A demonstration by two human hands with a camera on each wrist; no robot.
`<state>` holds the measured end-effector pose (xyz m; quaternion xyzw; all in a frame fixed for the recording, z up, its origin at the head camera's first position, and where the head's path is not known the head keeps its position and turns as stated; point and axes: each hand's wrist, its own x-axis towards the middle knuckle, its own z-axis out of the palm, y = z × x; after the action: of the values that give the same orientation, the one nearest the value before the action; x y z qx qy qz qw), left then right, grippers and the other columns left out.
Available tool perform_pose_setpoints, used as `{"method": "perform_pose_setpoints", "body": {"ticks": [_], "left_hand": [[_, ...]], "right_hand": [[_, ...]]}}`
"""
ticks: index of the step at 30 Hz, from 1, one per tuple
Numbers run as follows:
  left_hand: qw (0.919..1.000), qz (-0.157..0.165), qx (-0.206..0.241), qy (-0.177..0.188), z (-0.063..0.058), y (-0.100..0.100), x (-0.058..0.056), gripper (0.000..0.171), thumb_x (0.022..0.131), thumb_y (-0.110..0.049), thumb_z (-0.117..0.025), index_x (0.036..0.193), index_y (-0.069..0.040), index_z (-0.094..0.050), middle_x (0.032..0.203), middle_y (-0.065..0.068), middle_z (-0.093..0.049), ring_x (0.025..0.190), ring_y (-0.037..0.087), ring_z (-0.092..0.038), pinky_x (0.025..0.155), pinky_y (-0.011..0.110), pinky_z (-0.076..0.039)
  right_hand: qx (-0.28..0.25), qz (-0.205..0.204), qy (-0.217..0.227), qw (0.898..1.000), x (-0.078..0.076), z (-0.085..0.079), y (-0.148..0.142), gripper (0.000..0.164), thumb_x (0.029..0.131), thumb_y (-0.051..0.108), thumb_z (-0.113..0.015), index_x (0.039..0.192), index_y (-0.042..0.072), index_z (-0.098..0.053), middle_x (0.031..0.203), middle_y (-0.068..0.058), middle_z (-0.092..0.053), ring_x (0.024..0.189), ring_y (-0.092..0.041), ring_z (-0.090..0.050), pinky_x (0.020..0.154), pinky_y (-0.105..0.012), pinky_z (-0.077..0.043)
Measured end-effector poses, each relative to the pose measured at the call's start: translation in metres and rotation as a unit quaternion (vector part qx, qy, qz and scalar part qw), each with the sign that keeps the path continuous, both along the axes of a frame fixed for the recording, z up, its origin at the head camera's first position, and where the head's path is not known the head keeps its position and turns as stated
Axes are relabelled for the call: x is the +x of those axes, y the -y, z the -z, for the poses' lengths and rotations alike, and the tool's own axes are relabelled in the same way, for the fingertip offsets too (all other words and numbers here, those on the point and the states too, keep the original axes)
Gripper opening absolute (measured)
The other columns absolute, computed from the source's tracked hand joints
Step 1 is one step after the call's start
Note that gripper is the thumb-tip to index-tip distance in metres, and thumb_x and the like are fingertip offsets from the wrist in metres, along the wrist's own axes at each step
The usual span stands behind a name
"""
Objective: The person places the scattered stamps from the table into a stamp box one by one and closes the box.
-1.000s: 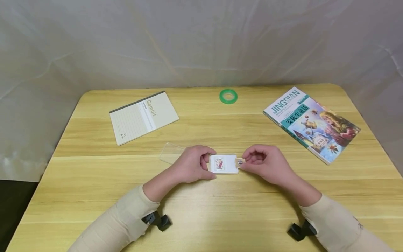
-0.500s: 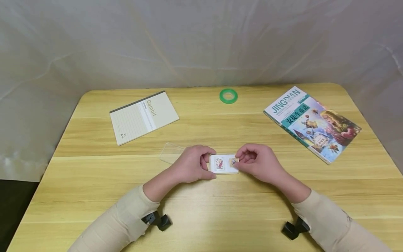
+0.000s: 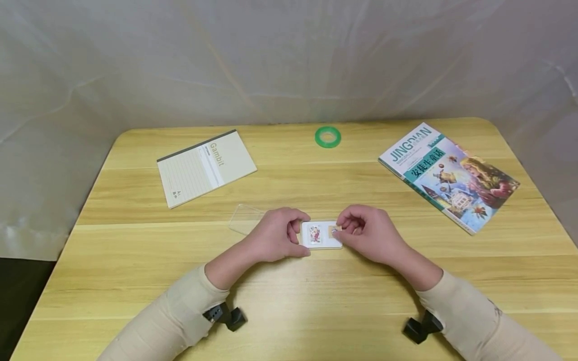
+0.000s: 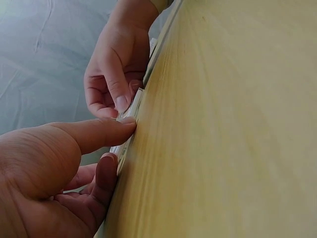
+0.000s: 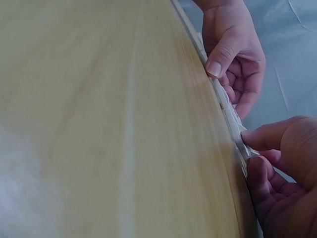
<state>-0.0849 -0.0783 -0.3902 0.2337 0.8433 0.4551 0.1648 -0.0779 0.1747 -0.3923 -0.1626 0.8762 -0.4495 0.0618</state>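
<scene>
A flat white rectangular case [image 3: 323, 241], like a card holder, lies on the table between the hands. On its left half sits a small colourful picture [image 3: 314, 234], like a stamp. My left hand [image 3: 276, 235] holds the case's left end, thumb at the near edge and fingers at the far edge; the left wrist view shows this left hand [image 4: 47, 168] close up. A small tan stamp-like piece [image 3: 332, 231] lies over the right half, partly hidden by my right hand [image 3: 372, 233], whose thumb and fingertip pinch it. In the right wrist view the right hand [image 5: 290, 168] is low at the right.
A clear plastic plate [image 3: 244, 219] lies partly under the left hand. Behind are a notebook [image 3: 206, 169] at left, a green tape roll [image 3: 327, 145] in the middle and a picture book [image 3: 447, 178] at right. A grey cloth [image 3: 289, 60] hangs behind the wooden table [image 3: 289, 321].
My right hand has moved left, taking the tan piece from beyond the case's right edge to over its right half. The left hand and the case have stayed put.
</scene>
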Motion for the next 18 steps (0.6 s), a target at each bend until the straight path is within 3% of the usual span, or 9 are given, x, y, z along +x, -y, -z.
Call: {"method": "perform_pose_setpoints", "body": {"ticks": [18], "left_hand": [[1.0, -0.001, -0.007, -0.002, -0.0001, -0.0001, 0.0003, 0.063, 0.067, -0.007, -0.093, 0.122, 0.002, -0.064, 0.086, 0.005, -0.059, 0.065, 0.009, -0.062, 0.063, 0.024, -0.054]], "right_hand": [[0.049, -0.003, -0.031, 0.998, -0.0014, 0.0007, 0.0029, 0.016, 0.081, 0.013, -0.084, 0.085, 0.016, -0.069, 0.075, 0.004, -0.059, 0.065, -0.015, -0.054, 0.058, -0.029, -0.047]]}}
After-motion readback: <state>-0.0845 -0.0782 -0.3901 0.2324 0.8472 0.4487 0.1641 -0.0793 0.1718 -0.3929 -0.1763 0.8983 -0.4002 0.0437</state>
